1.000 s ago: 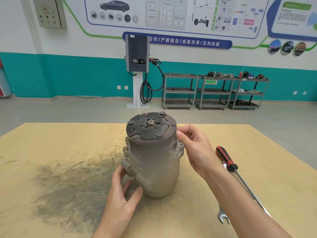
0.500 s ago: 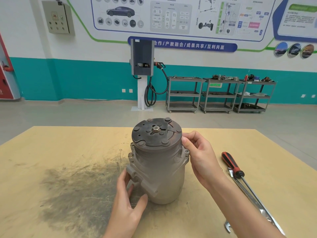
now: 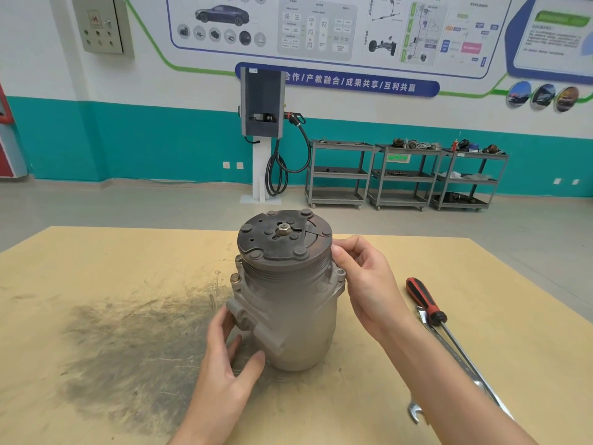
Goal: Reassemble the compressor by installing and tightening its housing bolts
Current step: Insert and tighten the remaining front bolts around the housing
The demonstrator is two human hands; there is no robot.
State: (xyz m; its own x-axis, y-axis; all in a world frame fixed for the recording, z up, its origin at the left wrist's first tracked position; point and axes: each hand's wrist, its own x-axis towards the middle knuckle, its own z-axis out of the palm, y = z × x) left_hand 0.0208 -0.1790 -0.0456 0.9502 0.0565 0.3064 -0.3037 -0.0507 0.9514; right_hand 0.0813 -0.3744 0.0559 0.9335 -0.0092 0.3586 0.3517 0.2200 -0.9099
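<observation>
The compressor [image 3: 285, 293] is standing upright on its end near the middle of the wooden table [image 3: 96, 268], clutch plate facing up. I am steadying it with my left hand [image 3: 224, 364] at about 7 o'clock of its base: the fingers are curving round the lower housing beside the port block and the thumb is pressing against the bottom edge. My right hand [image 3: 369, 284] is working at 3 o'clock, up by the pulley rim, fingertips bunched together just above the mounting ear; whether they are pinching a bolt I cannot tell, since the fingers are hiding that spot. 2 bolt heads [image 3: 236, 277] are showing on the flange at 9 o'clock. A red-and-black screwdriver [image 3: 426, 303] and a wrench [image 3: 417, 412] are lying on the table at 4 o'clock, well apart from the compressor.
</observation>
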